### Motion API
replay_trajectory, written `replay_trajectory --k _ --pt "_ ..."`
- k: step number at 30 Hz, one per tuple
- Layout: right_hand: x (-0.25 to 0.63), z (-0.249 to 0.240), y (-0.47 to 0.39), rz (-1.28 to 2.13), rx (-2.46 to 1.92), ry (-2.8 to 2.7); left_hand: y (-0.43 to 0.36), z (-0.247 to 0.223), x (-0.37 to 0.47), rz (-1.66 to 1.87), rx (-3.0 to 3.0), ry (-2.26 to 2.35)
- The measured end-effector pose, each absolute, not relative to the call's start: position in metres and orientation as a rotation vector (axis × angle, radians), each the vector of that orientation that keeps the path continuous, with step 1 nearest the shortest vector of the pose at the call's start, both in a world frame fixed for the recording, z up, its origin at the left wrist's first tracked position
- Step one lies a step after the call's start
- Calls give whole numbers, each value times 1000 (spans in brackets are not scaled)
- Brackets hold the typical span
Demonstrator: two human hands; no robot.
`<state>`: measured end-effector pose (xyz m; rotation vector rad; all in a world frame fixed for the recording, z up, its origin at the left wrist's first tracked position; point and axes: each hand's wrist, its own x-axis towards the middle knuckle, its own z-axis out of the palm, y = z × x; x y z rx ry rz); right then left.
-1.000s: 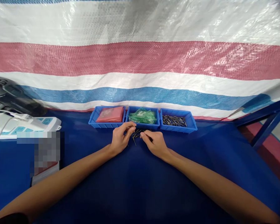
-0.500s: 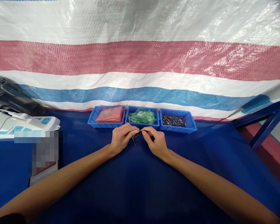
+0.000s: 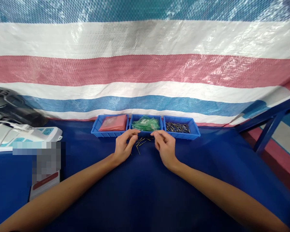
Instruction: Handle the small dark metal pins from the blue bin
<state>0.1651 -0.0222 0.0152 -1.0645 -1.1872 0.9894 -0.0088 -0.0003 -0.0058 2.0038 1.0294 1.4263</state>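
Observation:
Several thin metal pieces (image 3: pixel 140 141) lie loose on the blue table, between and just beyond my hands. My left hand (image 3: pixel 124 145) is beside them on the left, thumb and forefinger apart, with nothing visible between them. On the right, my right hand (image 3: pixel 166 147) has its fingers curled and pressed near the thumb; whatever it may hold is too small to make out. Behind the hands stand three blue bins in a row: the left bin (image 3: pixel 108 133) holds red plastic bags, the middle bin (image 3: pixel 147 133) green bags, the right bin (image 3: pixel 186 136) many thin metal pieces.
At the left are a white power strip (image 3: pixel 53 133) with a plugged-in cable, a dark transparent container (image 3: pixel 21 108) and a box (image 3: pixel 44 185), partly pixelated. A striped sheet (image 3: pixel 145 69) hangs behind the bins. A blue metal frame (image 3: pixel 265 129) stands at the right.
My hands have moved apart, the right one shifting a little to the right, and more of the loose metal pieces show between them. The camera view has tilted up slightly.

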Motion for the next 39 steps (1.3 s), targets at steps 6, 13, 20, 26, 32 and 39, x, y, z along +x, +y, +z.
replay_trajectory --k 6,13,20,26,32,39 --pt "174 37 -8 1047 -975 -652 1 -6 -7 1446 1938 1007" --pt "168 19 -15 671 -1182 -1879 2 -3 -6 1520 1787 1011" --pt "164 0 -26 135 -956 -2614 3 -3 -5 1548 1742 1034" --pt "166 -4 -25 67 -891 -2616 2 -3 -5 1543 1728 1025" --pt "164 -4 -27 -10 -1033 -2576 1 -2 -5 1513 1765 1047" --pt "165 -9 -26 104 -1073 -2457 0 9 -5 1360 1867 1085"
